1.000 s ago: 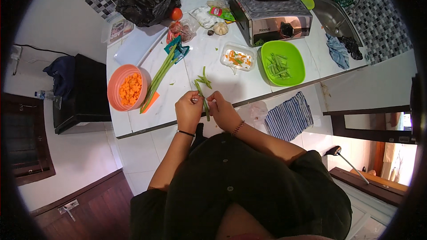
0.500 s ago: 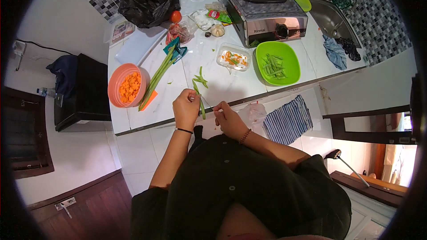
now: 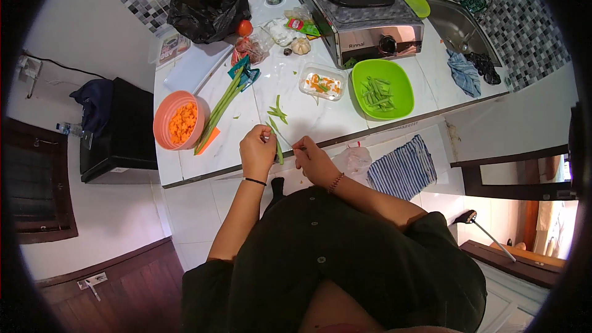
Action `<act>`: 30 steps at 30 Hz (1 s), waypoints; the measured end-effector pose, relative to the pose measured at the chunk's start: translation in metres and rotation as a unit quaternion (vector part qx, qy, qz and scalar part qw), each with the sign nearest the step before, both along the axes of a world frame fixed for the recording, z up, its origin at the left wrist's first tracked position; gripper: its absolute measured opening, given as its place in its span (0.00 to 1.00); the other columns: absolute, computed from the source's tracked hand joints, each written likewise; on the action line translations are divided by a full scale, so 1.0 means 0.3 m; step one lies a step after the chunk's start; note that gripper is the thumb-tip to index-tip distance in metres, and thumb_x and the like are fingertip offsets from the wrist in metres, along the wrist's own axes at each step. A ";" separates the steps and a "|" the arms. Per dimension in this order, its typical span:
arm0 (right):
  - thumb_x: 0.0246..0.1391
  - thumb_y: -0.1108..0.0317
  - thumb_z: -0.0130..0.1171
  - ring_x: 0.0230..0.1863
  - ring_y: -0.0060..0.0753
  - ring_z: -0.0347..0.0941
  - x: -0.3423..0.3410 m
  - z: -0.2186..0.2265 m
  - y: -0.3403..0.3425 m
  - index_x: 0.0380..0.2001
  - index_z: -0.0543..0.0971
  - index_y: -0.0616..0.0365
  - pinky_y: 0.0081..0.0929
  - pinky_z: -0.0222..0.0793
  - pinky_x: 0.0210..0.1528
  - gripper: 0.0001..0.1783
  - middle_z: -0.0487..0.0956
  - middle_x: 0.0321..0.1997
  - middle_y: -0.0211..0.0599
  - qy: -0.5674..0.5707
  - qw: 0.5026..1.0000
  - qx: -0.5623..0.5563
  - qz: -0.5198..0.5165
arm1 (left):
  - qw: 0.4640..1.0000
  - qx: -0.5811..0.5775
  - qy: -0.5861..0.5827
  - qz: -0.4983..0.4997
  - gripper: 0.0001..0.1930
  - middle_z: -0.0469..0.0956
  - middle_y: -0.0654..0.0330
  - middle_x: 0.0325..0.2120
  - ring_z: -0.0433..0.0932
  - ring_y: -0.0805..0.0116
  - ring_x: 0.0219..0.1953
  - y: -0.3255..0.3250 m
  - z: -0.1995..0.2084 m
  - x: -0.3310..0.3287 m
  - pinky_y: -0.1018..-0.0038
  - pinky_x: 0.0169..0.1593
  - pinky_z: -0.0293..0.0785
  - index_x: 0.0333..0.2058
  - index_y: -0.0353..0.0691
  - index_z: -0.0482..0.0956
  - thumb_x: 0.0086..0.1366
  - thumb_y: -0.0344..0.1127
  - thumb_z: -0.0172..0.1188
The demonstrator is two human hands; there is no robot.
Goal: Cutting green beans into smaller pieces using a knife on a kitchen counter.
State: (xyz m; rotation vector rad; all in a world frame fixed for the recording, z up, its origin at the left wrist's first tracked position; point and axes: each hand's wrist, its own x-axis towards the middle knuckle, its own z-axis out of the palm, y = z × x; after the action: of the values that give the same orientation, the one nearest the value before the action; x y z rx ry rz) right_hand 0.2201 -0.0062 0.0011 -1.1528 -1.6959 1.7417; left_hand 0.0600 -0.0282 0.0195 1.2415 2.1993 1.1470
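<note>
At the counter's front edge, my left hand (image 3: 258, 152) is closed round a green bean (image 3: 280, 153), which sticks out beside the fingers. My right hand (image 3: 316, 161) is just to the right, its fingertips pinched on a thin pale strip (image 3: 288, 140). That strip runs toward the bean; whether it is a blade seen edge-on or a bean string, I cannot tell. A few green bean pieces (image 3: 277, 111) lie just beyond the left hand. Farther right, a bright green bowl (image 3: 404, 102) holds cut beans (image 3: 378, 95).
At left stand a pink bowl (image 3: 159, 129) of diced carrot (image 3: 183, 124) and long green beans (image 3: 220, 109). A clear plastic tub (image 3: 305, 79) with orange scraps sits mid-counter. Behind are garlic (image 3: 300, 45), a black bag (image 3: 208, 5) and a gas stove (image 3: 382, 34); the sink (image 3: 453, 21) is at right.
My right hand has moved slightly up and left, closer to the bean. The left hand keeps its grip, and the view has shifted slightly.
</note>
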 end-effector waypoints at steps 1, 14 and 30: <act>0.60 0.67 0.47 0.25 0.32 0.73 -0.003 0.001 0.013 0.39 0.67 0.60 0.33 0.69 0.30 0.08 0.75 0.21 0.39 0.000 1.000 0.001 -0.001 | 1.000 0.002 -0.003 0.001 0.08 0.80 0.55 0.23 0.78 0.70 0.23 0.005 -0.002 -0.004 0.75 0.32 0.74 0.32 0.33 0.79 0.53 0.29 0.63; 0.63 0.66 0.45 0.19 0.15 0.60 0.021 0.010 0.016 0.41 0.66 0.57 0.16 0.58 0.21 0.07 0.70 0.23 0.28 0.041 0.998 -0.037 0.012 | 0.999 -0.029 0.025 -0.032 0.12 0.80 0.54 0.24 0.79 0.65 0.24 -0.017 0.021 -0.007 0.72 0.32 0.74 0.37 0.34 0.81 0.53 0.32 0.63; 0.62 0.70 0.45 0.25 0.20 0.68 0.021 0.009 -0.019 0.40 0.66 0.60 0.23 0.67 0.29 0.06 0.71 0.22 0.32 -0.005 0.998 0.038 0.042 | 0.997 0.022 0.063 -0.031 0.12 0.78 0.51 0.24 0.74 0.60 0.20 -0.063 -0.012 -0.001 0.69 0.27 0.71 0.37 0.35 0.82 0.53 0.32 0.64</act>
State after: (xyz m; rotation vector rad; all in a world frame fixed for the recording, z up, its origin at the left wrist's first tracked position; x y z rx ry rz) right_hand 0.2265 -0.0119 0.0037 -1.0722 -1.8235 1.7065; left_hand 0.0597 -0.0469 0.0158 1.4265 2.2194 1.1261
